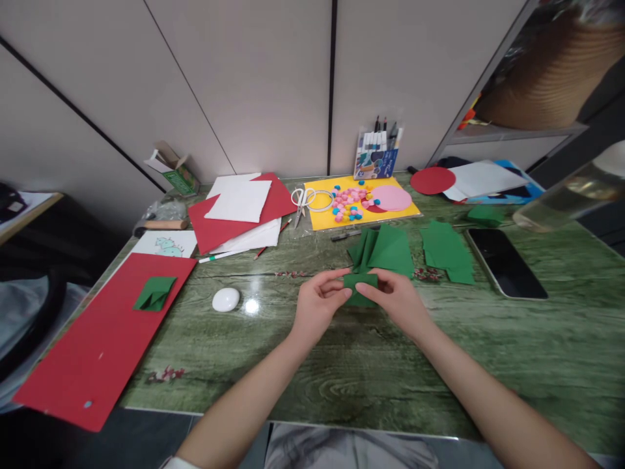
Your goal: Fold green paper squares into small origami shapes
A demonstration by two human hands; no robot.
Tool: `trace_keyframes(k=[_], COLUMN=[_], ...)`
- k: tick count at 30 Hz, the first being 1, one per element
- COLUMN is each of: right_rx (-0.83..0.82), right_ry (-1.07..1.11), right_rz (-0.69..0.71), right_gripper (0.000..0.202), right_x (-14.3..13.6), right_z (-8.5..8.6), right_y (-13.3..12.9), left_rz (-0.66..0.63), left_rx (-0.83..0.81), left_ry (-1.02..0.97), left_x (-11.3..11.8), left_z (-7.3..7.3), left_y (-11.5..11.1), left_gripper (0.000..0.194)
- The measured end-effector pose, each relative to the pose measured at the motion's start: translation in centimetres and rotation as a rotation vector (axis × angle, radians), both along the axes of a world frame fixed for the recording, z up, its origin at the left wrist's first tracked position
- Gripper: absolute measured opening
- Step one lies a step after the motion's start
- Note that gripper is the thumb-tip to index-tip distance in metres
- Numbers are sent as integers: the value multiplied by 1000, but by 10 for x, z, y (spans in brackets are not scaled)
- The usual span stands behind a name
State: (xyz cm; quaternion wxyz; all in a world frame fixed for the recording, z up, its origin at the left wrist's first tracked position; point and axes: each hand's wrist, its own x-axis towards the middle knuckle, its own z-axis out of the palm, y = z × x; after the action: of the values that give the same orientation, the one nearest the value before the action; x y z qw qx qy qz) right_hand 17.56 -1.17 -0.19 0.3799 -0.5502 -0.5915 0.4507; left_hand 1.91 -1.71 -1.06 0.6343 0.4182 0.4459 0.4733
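Green paper [360, 290] between hands [352, 293], phone [506, 262] off right.

Counted two hands [315, 309] [403, 303], two folded green papers [361, 290] [154, 294], one phone [506, 263], one pair of scissors [300, 207], one white ring [333, 201], one white oval object [226, 299], one bottle [569, 195] and one marker pack [375, 163]. Found pompoms [349, 197] and loose green sheets [446, 251] too overlapped to number.
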Motion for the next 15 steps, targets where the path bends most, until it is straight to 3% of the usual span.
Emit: trace_keyframes(k=[15], right_rx=[-92], right_ry=[115], right_rz=[133], right_gripper=[24], right_x=[4], right_z=[-5], right_y=[3], left_rz=[55], left_rx=[8], left_ry=[62], left_x=[-5], left_z=[0], left_y=[7], left_gripper=[16])
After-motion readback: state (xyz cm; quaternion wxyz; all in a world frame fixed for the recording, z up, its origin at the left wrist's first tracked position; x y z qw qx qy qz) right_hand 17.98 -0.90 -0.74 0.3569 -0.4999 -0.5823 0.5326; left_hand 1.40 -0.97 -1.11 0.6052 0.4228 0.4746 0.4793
